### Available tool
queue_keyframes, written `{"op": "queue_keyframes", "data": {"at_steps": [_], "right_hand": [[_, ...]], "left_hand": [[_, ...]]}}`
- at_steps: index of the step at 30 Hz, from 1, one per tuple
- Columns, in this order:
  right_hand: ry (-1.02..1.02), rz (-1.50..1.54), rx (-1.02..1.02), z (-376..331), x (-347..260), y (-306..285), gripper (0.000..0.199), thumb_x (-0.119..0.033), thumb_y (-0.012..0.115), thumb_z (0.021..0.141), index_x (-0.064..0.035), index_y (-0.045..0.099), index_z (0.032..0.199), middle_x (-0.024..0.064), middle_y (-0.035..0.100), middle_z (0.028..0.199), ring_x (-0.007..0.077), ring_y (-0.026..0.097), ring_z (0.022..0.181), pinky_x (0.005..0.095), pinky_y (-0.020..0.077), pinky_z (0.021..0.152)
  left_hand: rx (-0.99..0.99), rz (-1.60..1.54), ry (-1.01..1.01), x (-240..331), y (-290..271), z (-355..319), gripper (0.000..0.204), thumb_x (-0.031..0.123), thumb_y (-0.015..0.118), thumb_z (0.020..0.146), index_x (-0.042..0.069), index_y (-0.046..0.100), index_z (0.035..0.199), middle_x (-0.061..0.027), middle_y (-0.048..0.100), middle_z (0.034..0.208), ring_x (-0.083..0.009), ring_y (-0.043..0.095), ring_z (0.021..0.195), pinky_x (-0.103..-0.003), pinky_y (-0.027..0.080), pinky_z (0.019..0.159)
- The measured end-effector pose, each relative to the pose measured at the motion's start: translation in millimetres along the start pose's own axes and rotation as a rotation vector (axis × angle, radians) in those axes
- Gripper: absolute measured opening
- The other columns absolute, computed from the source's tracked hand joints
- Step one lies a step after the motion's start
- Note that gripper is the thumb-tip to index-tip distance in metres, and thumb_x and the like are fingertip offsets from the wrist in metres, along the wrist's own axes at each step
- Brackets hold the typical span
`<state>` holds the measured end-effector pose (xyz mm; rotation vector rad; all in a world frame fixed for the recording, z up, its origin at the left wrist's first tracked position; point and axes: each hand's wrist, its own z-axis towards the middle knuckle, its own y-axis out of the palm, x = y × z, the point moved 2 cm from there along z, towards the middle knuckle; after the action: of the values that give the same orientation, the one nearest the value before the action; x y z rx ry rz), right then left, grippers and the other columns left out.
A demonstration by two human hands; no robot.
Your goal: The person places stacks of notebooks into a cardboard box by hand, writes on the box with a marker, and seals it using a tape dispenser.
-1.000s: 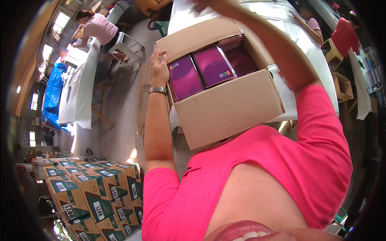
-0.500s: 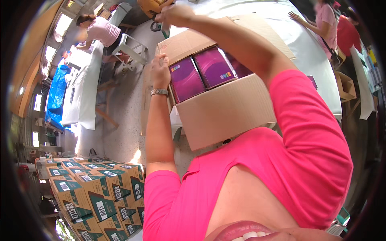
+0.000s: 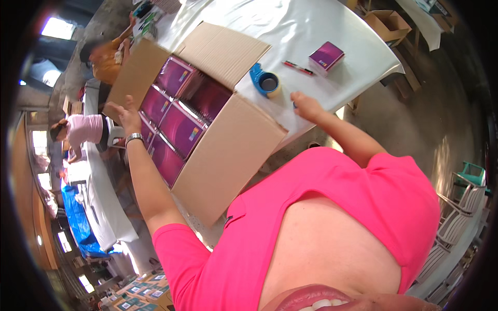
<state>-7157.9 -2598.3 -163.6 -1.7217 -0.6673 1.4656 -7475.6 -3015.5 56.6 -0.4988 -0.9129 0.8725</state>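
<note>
An open cardboard box stands in front of me with its flaps folded out. Purple spiral-bound notebooks fill it in stacks. My left hand has its fingers spread beside the left flap; whether it touches the flap I cannot tell. My right hand is over the table edge, right of the box, with fingers curled. A small dark blue bit shows at its fingertips, too small to name. Just beyond that hand lies a blue tape dispenser with a roll in it.
A red and black pen and a small purple notebook stack lie on the white-covered table. People work at the left and far left. Printed cartons are stacked lower left; chairs stand right.
My view has turned to the right. My right hand has come from beyond the box's far side to its right. My left hand has loosened from the box side, fingers now spread.
</note>
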Motion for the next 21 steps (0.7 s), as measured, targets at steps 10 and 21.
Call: {"op": "queue_keyframes", "data": {"at_steps": [10, 21], "right_hand": [[1.245, 0.111, 0.522, 74, 141, -89, 0.102, -0.074, 0.063, 0.060, 0.0048, 0.044, 0.121, 0.0235, 0.047, 0.124, 0.0354, 0.045, 0.115, 0.0455, 0.0382, 0.095], [-0.183, -0.227, 1.189, 114, 0, -215, 0.068, -0.029, 0.081, 0.065, -0.0101, 0.044, 0.119, 0.0180, 0.055, 0.109, 0.0331, 0.057, 0.097, 0.0421, 0.0484, 0.083]], "left_hand": [[-0.352, 0.134, 0.031, 5, 27, -9, 0.065, 0.059, 0.038, 0.088, 0.007, 0.053, 0.125, -0.0183, 0.050, 0.129, -0.0350, 0.044, 0.121, -0.041, 0.034, 0.100], [0.101, 0.165, -0.118, -2, -165, -190, 0.032, 0.026, 0.057, 0.089, 0.001, 0.061, 0.109, -0.0165, 0.061, 0.111, -0.0281, 0.058, 0.099, -0.033, 0.044, 0.087]]}}
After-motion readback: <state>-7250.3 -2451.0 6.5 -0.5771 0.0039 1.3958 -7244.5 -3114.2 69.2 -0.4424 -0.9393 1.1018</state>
